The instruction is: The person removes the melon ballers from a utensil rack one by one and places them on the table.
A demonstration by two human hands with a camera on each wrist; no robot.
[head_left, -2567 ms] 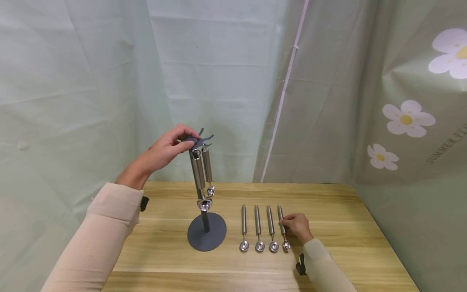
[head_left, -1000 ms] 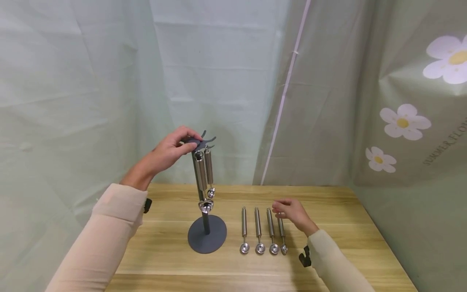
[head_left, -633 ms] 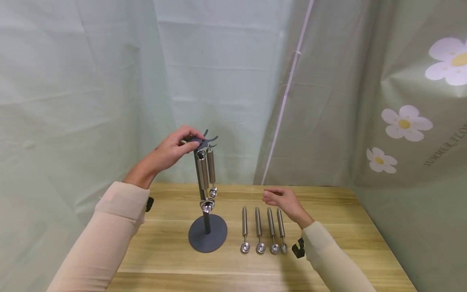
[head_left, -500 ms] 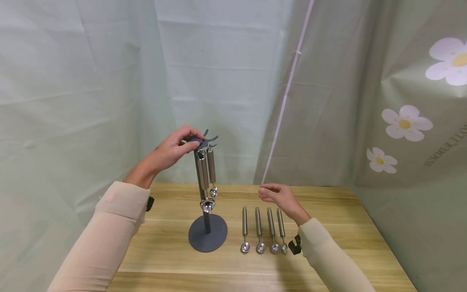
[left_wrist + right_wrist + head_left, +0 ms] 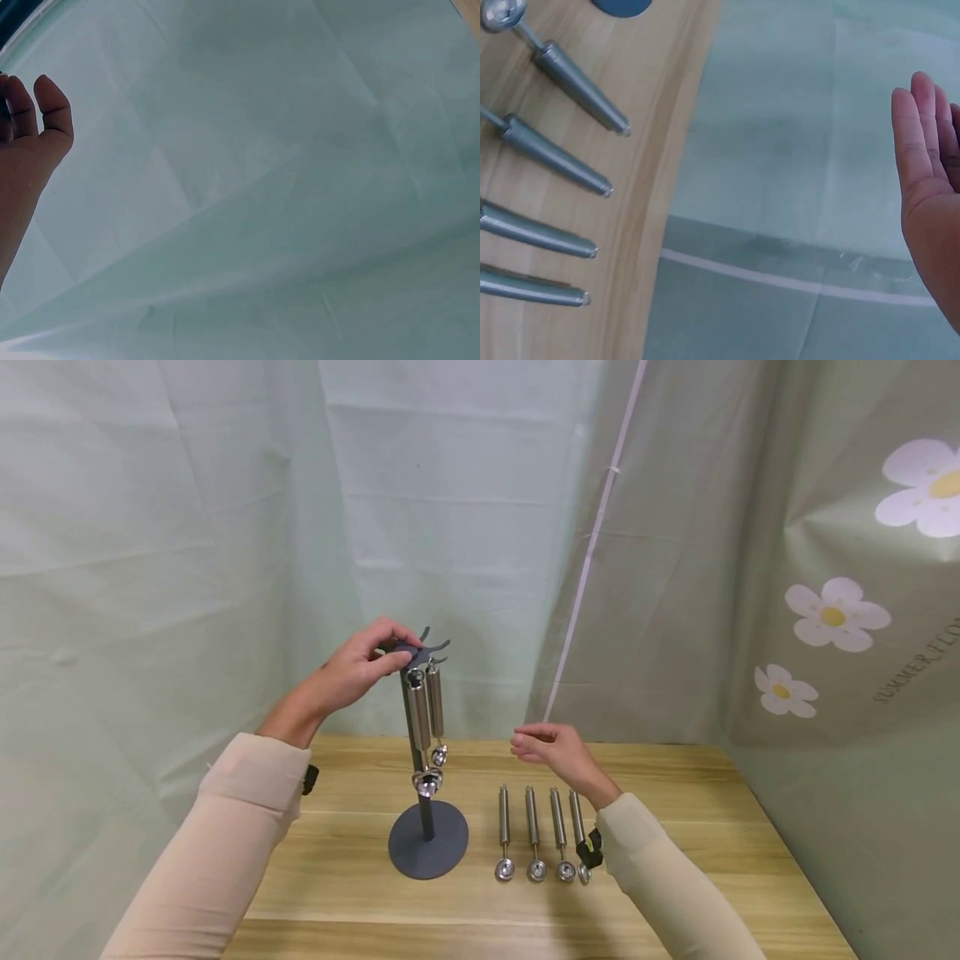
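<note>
Head view, from left to right: the left hand (image 5: pixel 352 672) curls its fingers and thumb round the forked top of the dark grey hanging stand (image 5: pixel 427 839), steadying it. Two steel scoops (image 5: pixel 423 718) hang from its hooks, bowls down, close against the post. To the right the right hand (image 5: pixel 551 747) hovers above the wooden table (image 5: pixel 675 827), fingers loosely extended and holding nothing, between the stand and a row of four steel scoops (image 5: pixel 540 831) lying side by side, handles pointing away. A likely risk: since the stand is tall on a small round base, a sideways pull from the left hand could tip it. The hanging scoops could then swing off their hooks. A careless right wrist could also scatter the tidy row.
</note>
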